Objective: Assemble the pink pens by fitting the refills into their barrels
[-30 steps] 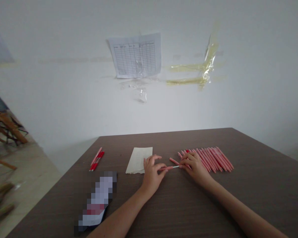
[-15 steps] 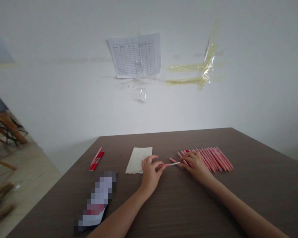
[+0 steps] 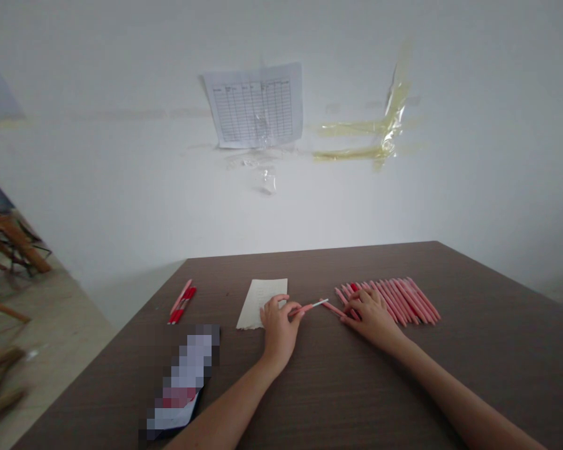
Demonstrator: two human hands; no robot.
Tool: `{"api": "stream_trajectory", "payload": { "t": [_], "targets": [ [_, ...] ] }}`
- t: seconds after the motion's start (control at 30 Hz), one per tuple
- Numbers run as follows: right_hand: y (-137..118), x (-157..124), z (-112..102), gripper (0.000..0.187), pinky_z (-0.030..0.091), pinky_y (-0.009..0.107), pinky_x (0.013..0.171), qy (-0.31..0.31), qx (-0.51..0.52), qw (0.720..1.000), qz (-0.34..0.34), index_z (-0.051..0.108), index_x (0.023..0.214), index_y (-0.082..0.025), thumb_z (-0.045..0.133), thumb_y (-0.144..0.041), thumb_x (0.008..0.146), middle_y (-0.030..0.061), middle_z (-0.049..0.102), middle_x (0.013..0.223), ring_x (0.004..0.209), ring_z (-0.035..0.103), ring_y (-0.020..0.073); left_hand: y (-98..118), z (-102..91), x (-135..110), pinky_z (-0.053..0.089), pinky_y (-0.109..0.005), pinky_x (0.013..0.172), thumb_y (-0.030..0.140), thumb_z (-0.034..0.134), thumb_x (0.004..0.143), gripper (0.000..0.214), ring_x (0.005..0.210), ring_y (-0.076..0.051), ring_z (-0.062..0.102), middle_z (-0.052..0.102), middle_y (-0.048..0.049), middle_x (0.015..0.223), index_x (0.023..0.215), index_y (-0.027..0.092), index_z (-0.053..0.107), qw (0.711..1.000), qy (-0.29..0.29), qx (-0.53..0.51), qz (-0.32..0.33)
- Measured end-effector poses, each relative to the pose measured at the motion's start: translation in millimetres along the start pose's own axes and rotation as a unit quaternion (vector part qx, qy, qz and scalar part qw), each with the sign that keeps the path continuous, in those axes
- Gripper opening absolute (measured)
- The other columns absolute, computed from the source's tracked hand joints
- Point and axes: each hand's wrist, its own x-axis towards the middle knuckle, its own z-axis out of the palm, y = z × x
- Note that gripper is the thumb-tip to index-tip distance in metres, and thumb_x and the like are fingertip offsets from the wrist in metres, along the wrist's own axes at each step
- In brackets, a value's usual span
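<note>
My left hand [image 3: 279,328] is closed in a pinch on a pink pen part with a thin white refill [image 3: 319,302] sticking out to the right. My right hand [image 3: 368,315] is closed, its thumb and fingertips at the lower end of a pink pen barrel [image 3: 331,307], which slants up to the left, close to the refill's tip. Behind and beside the right hand lies a row of several pink pens [image 3: 410,300], side by side, with one red end [image 3: 354,287] among them. Under and behind the left hand is a sheet of paper [image 3: 253,306] with faint writing.
Two red pens [image 3: 182,305] and a pink pen [image 3: 181,296] lie at the left of the brown table [image 3: 356,387]. A blurred-out object [image 3: 182,381] with a dark edge is nearer me. A printed sheet [image 3: 253,106] is taped to the wall behind.
My left hand has drawn back slightly left with the pink part, and the white refill's tip has come away from my right fingers. My right hand has shifted slightly, now at the barrel's end.
</note>
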Motion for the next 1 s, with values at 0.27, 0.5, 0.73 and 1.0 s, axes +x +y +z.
{"api": "stream_trajectory", "payload": {
  "t": [0.27, 0.5, 0.73, 1.0],
  "targets": [
    [-3, 0, 2, 0.015, 0.032, 0.053, 0.103, 0.000, 0.019, 1.000, 0.006, 0.070, 0.074, -0.023, 0.066, -0.036, 0.080, 0.0086, 0.060, 0.107, 0.119, 0.042, 0.0323, 0, 0.4, -1, 0.036, -0.048, 0.100, 0.028, 0.070, 0.080, 0.007, 0.111, -0.026, 0.053, 0.060, -0.0056, 0.113, 0.085, 0.028, 0.074, 1.000, 0.000, 0.008, -0.015],
    [18, 6, 11, 0.020, 0.028, 0.056, 0.105, 0.065, -0.001, 0.997, -0.041, 0.071, 0.078, -0.024, 0.059, -0.039, 0.086, 0.0070, 0.063, 0.102, 0.113, 0.046, 0.0300, 1, -2.4, 1, 0.036, -0.048, 0.099, 0.027, 0.070, 0.080, 0.008, 0.111, -0.026, 0.053, 0.059, -0.0062, 0.113, 0.086, 0.027, 0.074, 1.000, -0.005, 0.014, -0.019],
    [37, 10, 10, 0.021, 0.039, 0.048, 0.090, 0.107, -0.019, 0.994, -0.019, 0.073, 0.091, -0.023, 0.054, -0.033, 0.089, 0.0114, 0.062, 0.105, 0.104, 0.047, 0.0309, 1, -2.9, 1, 0.035, -0.048, 0.099, 0.027, 0.070, 0.080, 0.007, 0.111, -0.026, 0.052, 0.059, -0.0061, 0.113, 0.085, 0.027, 0.074, 1.000, -0.005, 0.015, -0.028],
    [40, 11, 12, 0.020, 0.039, 0.047, 0.090, 0.115, -0.031, 0.993, -0.011, 0.074, 0.090, -0.024, 0.055, -0.029, 0.088, 0.0109, 0.061, 0.105, 0.104, 0.045, 0.0311, 1, -2.7, 0, 0.035, -0.047, 0.099, 0.026, 0.071, 0.079, 0.007, 0.110, -0.026, 0.053, 0.059, -0.0056, 0.112, 0.086, 0.027, 0.074, 0.999, -0.003, 0.021, -0.027]
  ]
}}
